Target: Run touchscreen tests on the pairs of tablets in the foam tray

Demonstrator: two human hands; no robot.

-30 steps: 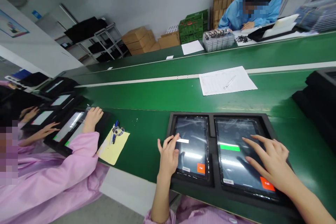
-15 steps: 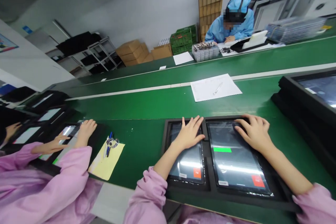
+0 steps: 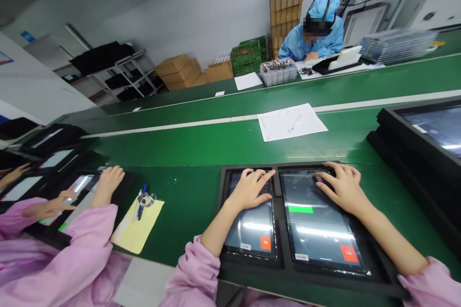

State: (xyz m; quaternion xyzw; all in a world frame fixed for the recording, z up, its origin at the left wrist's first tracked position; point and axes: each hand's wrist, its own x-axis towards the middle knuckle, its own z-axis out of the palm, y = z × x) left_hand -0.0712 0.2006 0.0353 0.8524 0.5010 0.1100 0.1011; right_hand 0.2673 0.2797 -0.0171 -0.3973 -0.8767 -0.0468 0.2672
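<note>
Two tablets lie side by side in a black foam tray (image 3: 282, 230) on the green bench. Over the upper part of the left tablet (image 3: 252, 230) rests my left hand (image 3: 251, 189), fingers spread, index finger stretched toward the tray's divider. At the top right corner of the right tablet (image 3: 317, 230) is my right hand (image 3: 342, 186), fingers apart and bent over the tray's edge, thumb above the screen. Neither hand grasps anything. Both screens are lit, each with a red square at the lower right; the right one also has a green bar.
A printed sheet (image 3: 306, 127) with a pen (image 3: 295, 123) lies beyond the tray. Stacked black trays (image 3: 399, 153) stand at right. On my left are a yellow paper (image 3: 144, 235) with pens and a co-worker's hands (image 3: 108, 182) over another tray. A person in blue (image 3: 309, 33) sits opposite.
My left hand has shifted slightly, its fingers now more bent with the index extended. My right hand stays near the same corner. The view has moved a little.
</note>
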